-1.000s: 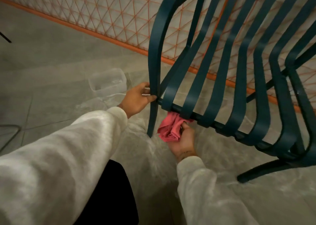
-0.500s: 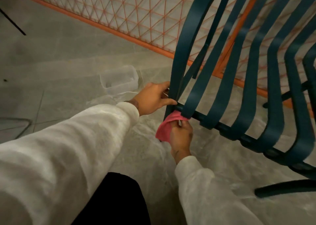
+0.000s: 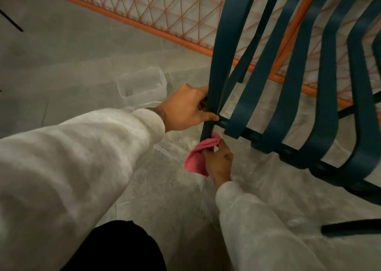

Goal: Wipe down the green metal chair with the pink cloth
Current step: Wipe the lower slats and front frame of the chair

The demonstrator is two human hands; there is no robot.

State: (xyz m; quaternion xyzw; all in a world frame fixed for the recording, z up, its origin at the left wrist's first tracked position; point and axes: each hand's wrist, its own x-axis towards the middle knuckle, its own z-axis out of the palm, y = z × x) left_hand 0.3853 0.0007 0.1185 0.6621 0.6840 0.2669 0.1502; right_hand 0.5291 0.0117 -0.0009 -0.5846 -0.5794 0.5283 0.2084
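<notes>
The green metal chair [image 3: 292, 97] fills the right side, tilted, its curved slats running down to a crossbar. My left hand [image 3: 185, 110] grips the chair's outer left bar just above that crossbar. Below it, my right hand [image 3: 219, 163] holds the bunched pink cloth [image 3: 198, 157] wrapped against the lower end of the same bar. Part of the cloth hangs loose under my fingers.
A clear plastic tub [image 3: 142, 86] sits on the grey tiled floor left of the chair. An orange lattice fence [image 3: 165, 9] runs along the back. A dark chair foot [image 3: 350, 227] lies at the lower right. A thin black rod [image 3: 11, 22] shows at far left.
My right hand has slid the pink cloth left along the crossbar and onto the lower end of the outer bar. My left hand keeps its grip; the view has shifted.
</notes>
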